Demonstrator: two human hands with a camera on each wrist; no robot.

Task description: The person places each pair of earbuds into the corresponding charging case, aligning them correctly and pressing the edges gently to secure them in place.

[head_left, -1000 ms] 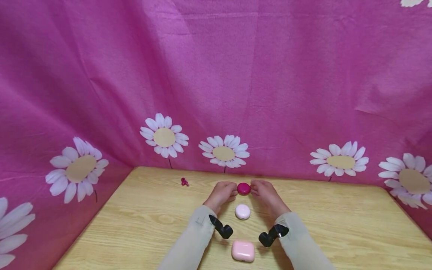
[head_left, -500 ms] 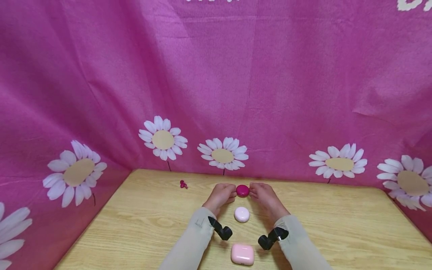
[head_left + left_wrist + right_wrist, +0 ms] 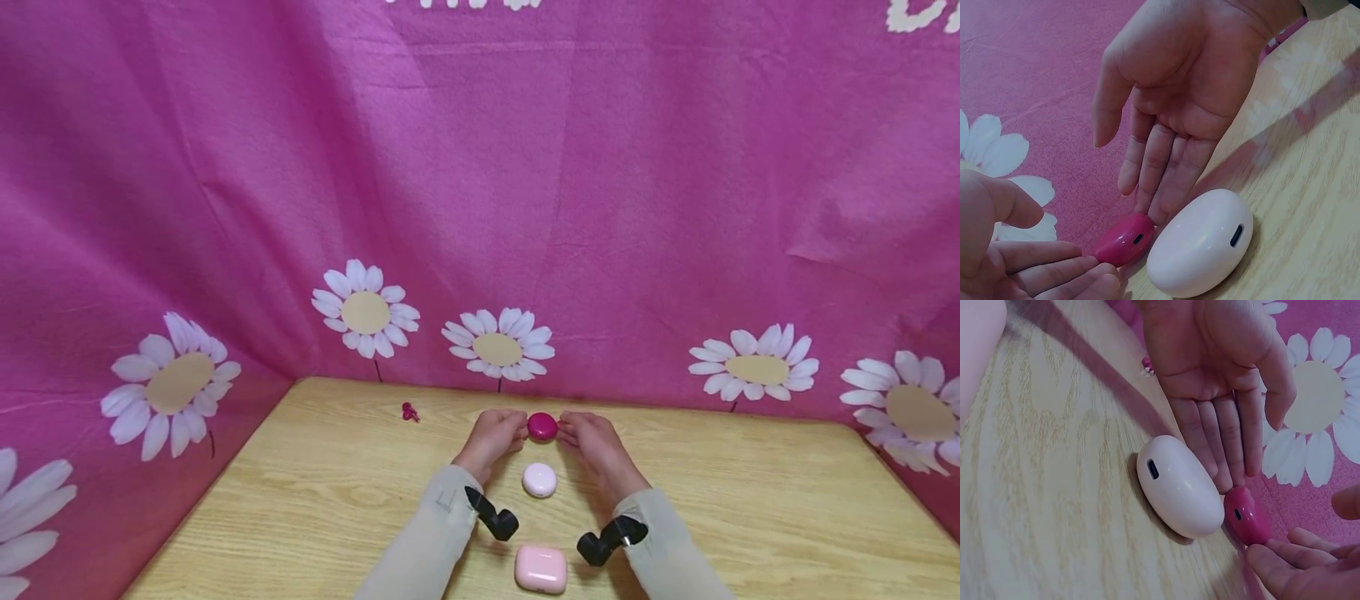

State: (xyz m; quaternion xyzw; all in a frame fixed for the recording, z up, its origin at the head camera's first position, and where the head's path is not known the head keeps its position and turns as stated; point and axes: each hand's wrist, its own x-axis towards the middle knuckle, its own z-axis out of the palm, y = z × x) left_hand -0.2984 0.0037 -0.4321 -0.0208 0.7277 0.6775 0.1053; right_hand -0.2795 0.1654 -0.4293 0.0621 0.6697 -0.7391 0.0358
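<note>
A small round magenta case [image 3: 542, 426] lies on the wooden table [image 3: 337, 483], far from me, with its port facing me [image 3: 1125, 239] [image 3: 1246, 515]. My left hand [image 3: 495, 433] touches its left side with straight fingers [image 3: 1216, 381]. My right hand [image 3: 592, 437] touches its right side, also with straight fingers [image 3: 1179, 94]. Neither hand curls round it. Just nearer to me, between my wrists, sits a white oval case [image 3: 539, 480] [image 3: 1200, 244] [image 3: 1179, 487].
A pink rounded rectangular case [image 3: 540, 569] lies nearest me at the table's front. A tiny magenta piece [image 3: 409, 412] lies at the back left. A pink daisy-print cloth [image 3: 480, 208] hangs behind the table and on both sides.
Both hands stay at the sides of the magenta case. The cases have not moved. Only the head view has shifted a little.
</note>
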